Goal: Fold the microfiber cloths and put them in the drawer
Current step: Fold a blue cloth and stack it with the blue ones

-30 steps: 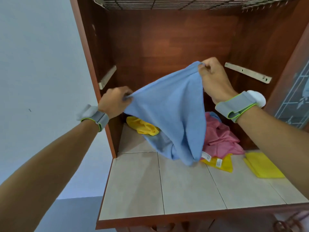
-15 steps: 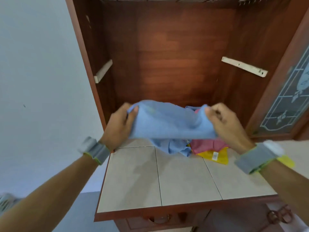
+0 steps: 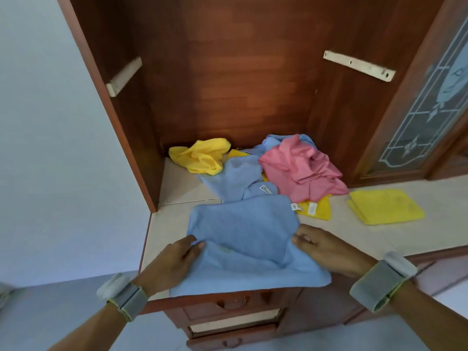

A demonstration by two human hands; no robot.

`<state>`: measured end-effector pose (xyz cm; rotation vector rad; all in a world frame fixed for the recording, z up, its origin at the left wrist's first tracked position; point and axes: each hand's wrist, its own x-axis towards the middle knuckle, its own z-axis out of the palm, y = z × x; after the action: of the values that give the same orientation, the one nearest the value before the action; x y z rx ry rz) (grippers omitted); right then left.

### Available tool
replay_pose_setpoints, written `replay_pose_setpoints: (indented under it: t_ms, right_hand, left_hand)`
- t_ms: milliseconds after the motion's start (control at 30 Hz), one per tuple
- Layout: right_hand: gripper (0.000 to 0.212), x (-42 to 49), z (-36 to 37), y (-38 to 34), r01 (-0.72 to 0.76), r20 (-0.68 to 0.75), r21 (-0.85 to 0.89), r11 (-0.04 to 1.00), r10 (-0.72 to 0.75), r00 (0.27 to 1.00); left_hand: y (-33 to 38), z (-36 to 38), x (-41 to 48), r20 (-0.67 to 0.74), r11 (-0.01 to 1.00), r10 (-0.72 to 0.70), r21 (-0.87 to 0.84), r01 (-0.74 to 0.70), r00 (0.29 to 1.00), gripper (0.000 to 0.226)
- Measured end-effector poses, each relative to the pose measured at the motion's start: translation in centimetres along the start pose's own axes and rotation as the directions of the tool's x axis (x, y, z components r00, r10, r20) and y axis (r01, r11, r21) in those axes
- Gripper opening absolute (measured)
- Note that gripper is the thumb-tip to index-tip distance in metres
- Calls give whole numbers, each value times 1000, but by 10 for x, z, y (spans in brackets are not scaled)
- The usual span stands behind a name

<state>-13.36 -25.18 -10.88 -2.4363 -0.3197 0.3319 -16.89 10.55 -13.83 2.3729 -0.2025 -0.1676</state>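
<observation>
The blue cloth (image 3: 243,239) lies on the tiled counter (image 3: 162,224) at its front edge, partly folded, with its near hem overhanging the lip at 6 o'clock. The left hand (image 3: 172,262) pinches its edge at 9 o'clock between thumb and forefinger. The right hand (image 3: 329,249) does the same at 3 o'clock, fingers curled tight on the fabric.

The cloth looks light, limp and a little clingy – it will sag wherever it is unsupported, and it creases rather than holding a line. It is best held at corners or along a hem, two points at once, then pressed flat on the tile to set each fold (a single-handed lift would probably undo the fold).

At 12 o'clock lie the unfolded ones: a crumpled yellow cloth (image 3: 202,155), a second blue cloth (image 3: 235,178) and a pink cloth (image 3: 304,168), heaped so that how many lie beneath cannot be counted. A folded yellow cloth (image 3: 385,209) sits apart at 2 o'clock.

Below the counter the drawers (image 3: 233,323) are half hidden by the overhang – one seems slightly ajar, but its inside cannot be seen. The fingertips under the fabric are hidden too.
</observation>
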Motion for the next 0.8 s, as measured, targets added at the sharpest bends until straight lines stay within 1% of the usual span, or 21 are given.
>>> replay_pose_setpoints:
  t_ms: [33,100,200,267,300,367,433,500,533,600,667,800]
  right_hand:
    - [25,3,-1,-2,4,-55,21,1000,-3,998]
    - [22,15,-4,-7,11,-219,91,996,9,976]
    - [21,44,-6,-8,-20,-437,141,990,81,896]
    - [18,65,-4,-8,-35,-525,111,993,88,847]
    - [16,75,-2,-7,-52,-550,92,994,94,830]
    - [21,92,4,-4,-113,-572,48,992,120,811]
    - [24,102,10,2,-173,-567,2,985,144,811]
    - [26,108,16,8,-198,-538,-36,979,148,830]
    - [26,109,17,12,-201,-521,-48,978,148,841]
    - [26,111,15,15,-205,-495,-54,977,152,856]
    - [26,114,12,15,-211,-482,-51,976,161,861]
    - [23,118,9,16,-253,-486,-82,964,183,854]
  left_hand:
    - [2,-4,3,-56,1000,-22,-1,22,998,36]
    - [4,-11,17,-208,998,-63,10,67,976,34]
    - [3,-17,46,-403,995,-72,31,92,913,32]
    - [3,-16,66,-459,989,-62,94,118,886,30]
    - [2,-15,74,-474,980,-71,132,151,878,32]
    - [-1,-12,88,-505,951,-99,205,231,857,38]
    - [-9,-8,97,-502,916,-111,284,284,858,41]
    - [-17,-4,101,-470,890,-127,334,310,873,32]
    - [-19,-3,102,-457,887,-148,332,323,877,30]
    - [-21,-3,102,-425,890,-187,307,336,886,33]
    - [-24,-5,105,-393,886,-187,329,327,900,37]
    - [-24,-16,112,-307,885,-148,382,264,940,28]
